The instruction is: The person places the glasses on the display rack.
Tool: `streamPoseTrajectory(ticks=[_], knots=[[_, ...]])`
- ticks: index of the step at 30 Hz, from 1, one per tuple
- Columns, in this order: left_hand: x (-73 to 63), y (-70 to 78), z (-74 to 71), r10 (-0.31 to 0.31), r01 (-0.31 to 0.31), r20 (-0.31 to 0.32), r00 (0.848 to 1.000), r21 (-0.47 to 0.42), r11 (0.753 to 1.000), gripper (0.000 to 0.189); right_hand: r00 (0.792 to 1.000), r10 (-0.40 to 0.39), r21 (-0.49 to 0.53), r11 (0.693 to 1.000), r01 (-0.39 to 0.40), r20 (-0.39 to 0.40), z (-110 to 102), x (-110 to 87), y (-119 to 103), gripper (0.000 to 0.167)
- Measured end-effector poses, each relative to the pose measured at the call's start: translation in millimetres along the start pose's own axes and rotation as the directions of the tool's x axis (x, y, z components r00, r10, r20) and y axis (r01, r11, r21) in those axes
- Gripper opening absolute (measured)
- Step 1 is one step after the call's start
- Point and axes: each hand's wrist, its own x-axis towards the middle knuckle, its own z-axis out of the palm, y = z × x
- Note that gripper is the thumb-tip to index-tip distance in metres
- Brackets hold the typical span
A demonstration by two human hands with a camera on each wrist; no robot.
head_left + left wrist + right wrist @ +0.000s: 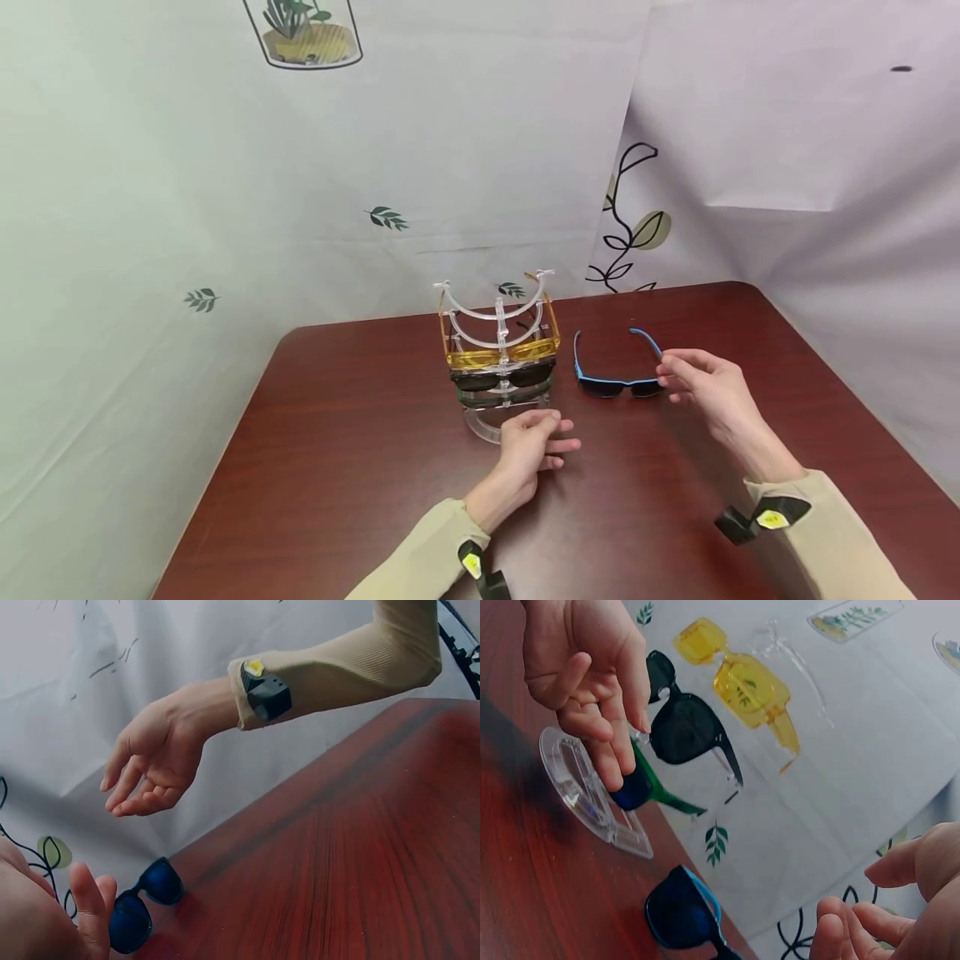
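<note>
Blue-framed sunglasses (609, 385) with dark lenses lie on the table, their arms unfolded toward the wall. My right hand (705, 387) hovers by their right end, fingers loosely bent; the left wrist view shows that hand (161, 754) above the sunglasses (142, 909), holding nothing. In front of a clear eyewear stand (483, 427) is my left hand (528, 446), empty with relaxed fingers. The stand carries yellow glasses (502, 354) above black sunglasses (502, 377) and green-framed sunglasses (504, 396). In the right wrist view my left hand (592, 682) partly covers the green pair (656, 791).
The dark red wooden table (337, 467) has rounded back corners. Behind it hangs a pale wall cloth (487, 150) with plant prints. The stand's upper tiers (498, 312) rise above the yellow glasses. Each sleeve bears a small black wrist camera (761, 517).
</note>
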Motion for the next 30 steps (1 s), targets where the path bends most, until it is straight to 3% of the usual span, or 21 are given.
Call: streamPoseTrajectory(ticks=[10, 20, 30], knots=[[23.4, -17.6, 13.2, 0.084, -0.081, -0.064, 0.994, 0.057, 0.995, 0.01, 0.999, 0.005, -0.081, 0.997, -0.008, -0.046, -14, 5.2, 16, 0.01], [38.3, -28.7, 28.3, 0.067, -0.06, -0.13, 0.989, 0.056, 0.997, 0.01, 0.997, 0.025, -0.06, 0.998, -0.029, -0.074, -28, 12.3, 27, 0.017], [49.8, -34.2, 40.7, 0.095, -0.078, -0.226, 0.97, 0.082, 0.994, 0.018, 0.994, 0.072, -0.072, 0.994, -0.078, -0.084, -39, 19.6, 39, 0.009]])
